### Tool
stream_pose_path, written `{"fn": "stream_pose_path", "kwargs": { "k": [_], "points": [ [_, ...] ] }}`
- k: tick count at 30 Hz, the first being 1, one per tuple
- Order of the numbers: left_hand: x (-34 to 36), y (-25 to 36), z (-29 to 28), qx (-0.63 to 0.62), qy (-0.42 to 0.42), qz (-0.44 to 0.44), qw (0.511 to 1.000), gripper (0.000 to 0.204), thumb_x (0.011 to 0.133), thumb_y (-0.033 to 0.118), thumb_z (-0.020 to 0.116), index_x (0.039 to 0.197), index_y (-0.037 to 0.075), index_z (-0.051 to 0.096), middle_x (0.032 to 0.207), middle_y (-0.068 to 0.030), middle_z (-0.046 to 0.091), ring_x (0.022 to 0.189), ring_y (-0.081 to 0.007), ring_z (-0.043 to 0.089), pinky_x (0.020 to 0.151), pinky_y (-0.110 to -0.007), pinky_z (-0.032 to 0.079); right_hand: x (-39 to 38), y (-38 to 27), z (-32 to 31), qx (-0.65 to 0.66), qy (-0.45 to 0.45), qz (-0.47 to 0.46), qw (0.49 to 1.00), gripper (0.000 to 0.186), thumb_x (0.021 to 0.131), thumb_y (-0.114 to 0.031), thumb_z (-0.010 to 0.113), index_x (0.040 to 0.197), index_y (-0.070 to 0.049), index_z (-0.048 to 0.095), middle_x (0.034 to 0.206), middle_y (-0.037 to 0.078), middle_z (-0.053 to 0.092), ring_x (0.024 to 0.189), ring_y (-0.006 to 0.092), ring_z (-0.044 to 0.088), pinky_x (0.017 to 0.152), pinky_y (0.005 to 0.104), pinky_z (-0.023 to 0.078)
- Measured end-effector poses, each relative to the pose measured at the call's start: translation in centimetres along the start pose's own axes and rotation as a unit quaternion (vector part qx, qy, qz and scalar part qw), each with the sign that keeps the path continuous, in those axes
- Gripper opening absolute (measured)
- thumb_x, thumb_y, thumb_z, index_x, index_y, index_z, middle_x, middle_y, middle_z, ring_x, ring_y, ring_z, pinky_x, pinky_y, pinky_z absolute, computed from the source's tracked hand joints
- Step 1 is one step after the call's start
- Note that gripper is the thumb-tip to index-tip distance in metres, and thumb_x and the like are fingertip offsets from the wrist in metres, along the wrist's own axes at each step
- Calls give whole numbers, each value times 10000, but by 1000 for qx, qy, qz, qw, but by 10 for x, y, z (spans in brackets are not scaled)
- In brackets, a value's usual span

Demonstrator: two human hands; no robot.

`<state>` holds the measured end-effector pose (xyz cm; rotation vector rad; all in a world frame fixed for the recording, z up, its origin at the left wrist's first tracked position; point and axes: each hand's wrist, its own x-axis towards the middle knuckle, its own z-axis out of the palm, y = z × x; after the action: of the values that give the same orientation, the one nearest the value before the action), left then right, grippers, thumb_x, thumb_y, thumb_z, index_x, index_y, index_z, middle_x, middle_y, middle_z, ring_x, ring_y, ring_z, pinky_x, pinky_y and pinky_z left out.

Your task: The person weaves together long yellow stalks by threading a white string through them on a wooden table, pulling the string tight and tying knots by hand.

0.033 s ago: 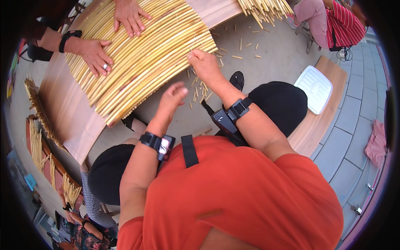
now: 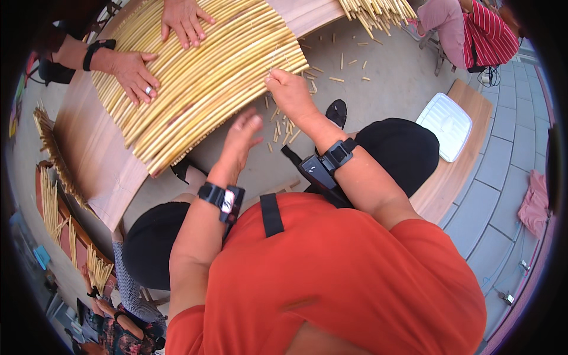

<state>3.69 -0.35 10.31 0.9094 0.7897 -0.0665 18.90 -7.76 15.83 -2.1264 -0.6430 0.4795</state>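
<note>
A mat of thin yellow reed-like sticks (image 2: 207,77), laid side by side, covers much of a wooden table in front of me. At its near right corner my right hand (image 2: 291,94) is closed in a pinch, with a fine pale thread (image 2: 274,58) running up from the fingertips over the sticks. My left hand (image 2: 239,141) is raised just off the mat's near edge, slightly blurred. Its fingers are apart and nothing shows in them. Across the table, another person's two hands (image 2: 131,72) lie flat on the mat.
Short stick offcuts (image 2: 287,127) litter the floor below the mat's right side. More sticks (image 2: 378,15) jut over the table's far right end. A white plastic lid (image 2: 447,125) rests on the wooden bench (image 2: 435,188) at my right. Bundled sticks (image 2: 52,204) lie at the far left; other people sit nearby.
My left hand has shifted slightly up and left toward the mat's edge, its fingers more spread. My right hand stays pinched at the corner. The other person's hands stay on the mat.
</note>
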Motion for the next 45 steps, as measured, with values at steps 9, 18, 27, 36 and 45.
{"fn": "stream_pose_path", "kwargs": {
  "k": [9, 18, 27, 36, 45],
  "points": [
    [34, 1, 30, -356, 35, 196, 913, 478, 830, 198, 677, 1230, 45, 464, 1168, -96, 563, 1054, -229, 547, 927, -391, 458, -42, -2, 14, -77, -22, -99, 992, 198, 846, -236, 514, 802, -48, 557, 721, 200, 591, 683, 395, 584, 597, 463, 461],
    [23, 12, 33, -348, -4, 64, 935, 596, 887, 431, 525, 1246, -30, 413, 1152, -241, 558, 1035, -338, 568, 913, -436, 470, -55, 18, 18, -145, -44, -134, 979, 142, 841, -233, 534, 830, -98, 577, 684, 166, 607, 628, 366, 595, 559, 455, 479],
    [23, 12, 13, -349, -45, -5, 936, 421, 855, 495, 539, 869, 78, 484, 709, -56, 526, 591, -162, 501, 618, -328, 460, -84, 48, -6, -88, -142, -216, 962, 180, 860, -273, 551, 904, -99, 568, 682, 154, 599, 642, 341, 604, 547, 428, 471],
    [10, 16, 43, -319, 96, 36, 942, 469, 816, 560, 579, 752, 118, 435, 531, 42, 286, 397, -63, 240, 349, -210, 178, -53, 29, -57, -4, -39, 37, 999, 189, 838, -183, 562, 992, -74, 577, 731, 163, 613, 687, 331, 608, 607, 398, 473],
    [6, 32, 43, -328, 61, -23, 942, 595, 807, 698, 440, 905, 112, 478, 515, 49, 266, 405, -66, 203, 355, -207, 152, 45, -42, -4, -121, -76, -176, 974, 216, 842, -281, 561, 950, -115, 648, 817, 126, 655, 773, 321, 624, 679, 405, 492]
  ]
}}
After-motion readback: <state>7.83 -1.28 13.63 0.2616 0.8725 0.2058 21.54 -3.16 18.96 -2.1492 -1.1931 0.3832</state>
